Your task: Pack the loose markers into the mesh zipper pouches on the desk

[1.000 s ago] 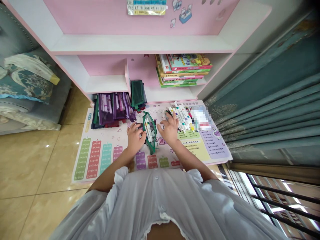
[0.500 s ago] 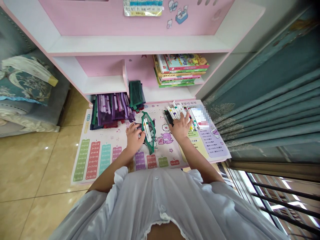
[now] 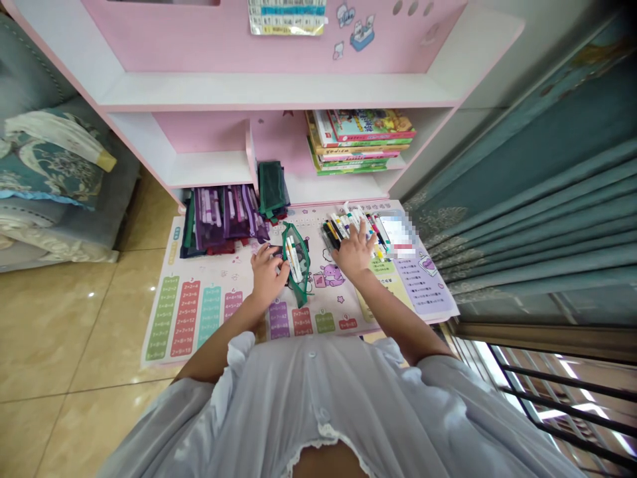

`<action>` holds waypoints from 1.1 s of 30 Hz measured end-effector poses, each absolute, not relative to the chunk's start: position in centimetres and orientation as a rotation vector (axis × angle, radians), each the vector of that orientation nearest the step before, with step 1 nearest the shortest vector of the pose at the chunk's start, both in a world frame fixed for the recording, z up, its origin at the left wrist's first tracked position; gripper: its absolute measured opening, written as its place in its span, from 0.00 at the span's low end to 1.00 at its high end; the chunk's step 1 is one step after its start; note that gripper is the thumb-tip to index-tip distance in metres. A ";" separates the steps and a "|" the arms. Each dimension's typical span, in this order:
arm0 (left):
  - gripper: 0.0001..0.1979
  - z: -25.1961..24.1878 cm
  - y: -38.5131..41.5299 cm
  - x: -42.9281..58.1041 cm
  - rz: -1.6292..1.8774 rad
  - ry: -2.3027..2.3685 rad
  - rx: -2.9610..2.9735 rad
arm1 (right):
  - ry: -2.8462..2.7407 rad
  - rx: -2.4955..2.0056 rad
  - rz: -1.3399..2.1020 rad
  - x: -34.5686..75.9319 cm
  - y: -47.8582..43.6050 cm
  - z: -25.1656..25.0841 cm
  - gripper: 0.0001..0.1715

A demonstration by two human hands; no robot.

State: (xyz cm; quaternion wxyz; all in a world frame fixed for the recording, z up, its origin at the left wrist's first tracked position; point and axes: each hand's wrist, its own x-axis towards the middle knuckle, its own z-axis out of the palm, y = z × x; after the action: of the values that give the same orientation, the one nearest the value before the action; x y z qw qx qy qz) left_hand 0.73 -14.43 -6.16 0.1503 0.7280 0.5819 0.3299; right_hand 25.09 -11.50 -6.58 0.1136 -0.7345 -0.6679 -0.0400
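A green-edged mesh pencil pouch (image 3: 303, 287) lies unzipped on the printed desk mat, with a few white markers (image 3: 293, 259) inside its mouth. My left hand (image 3: 267, 273) is at the pouch's left side, its thumb and fingers closed on that edge. To the right, my right hand (image 3: 354, 255) rests over a loose pile of markers (image 3: 342, 224), fingers spread and touching several of them. White, black and coloured pens show around the fingers; those under the palm are hidden.
Purple and green mesh pouches with pens (image 3: 223, 216) are heaped at the back left, beside a folded green pouch (image 3: 271, 189). A phone (image 3: 397, 232), partly blurred, lies right of the markers. Books (image 3: 358, 143) are stacked on the shelf; a curtain (image 3: 507, 179) hangs at right.
My right hand has shifted slightly left and down over the markers, and the pens beneath it have spread a little. The left hand and the pouch have stayed put.
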 end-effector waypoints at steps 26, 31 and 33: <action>0.11 -6.4 -14.5 0.8 0.997 1.699 2.097 | -1.891 -1.787 0.369 16.6 -14.5 -3.8 0.11; 0.10 -6.4 -14.4 0.9 0.964 1.715 2.107 | -1.929 -1.774 0.475 16.7 -14.1 -3.9 0.12; 0.10 -6.5 -14.4 0.9 0.972 1.719 2.115 | -1.938 -1.757 0.505 16.8 -13.9 -4.2 0.14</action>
State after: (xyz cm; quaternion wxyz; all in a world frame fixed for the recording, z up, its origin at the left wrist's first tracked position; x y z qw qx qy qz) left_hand 0.90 -14.43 -6.51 0.1238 0.7253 0.5894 0.3335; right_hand 16.80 -13.94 -4.24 0.2366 -0.6407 -0.7069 0.1842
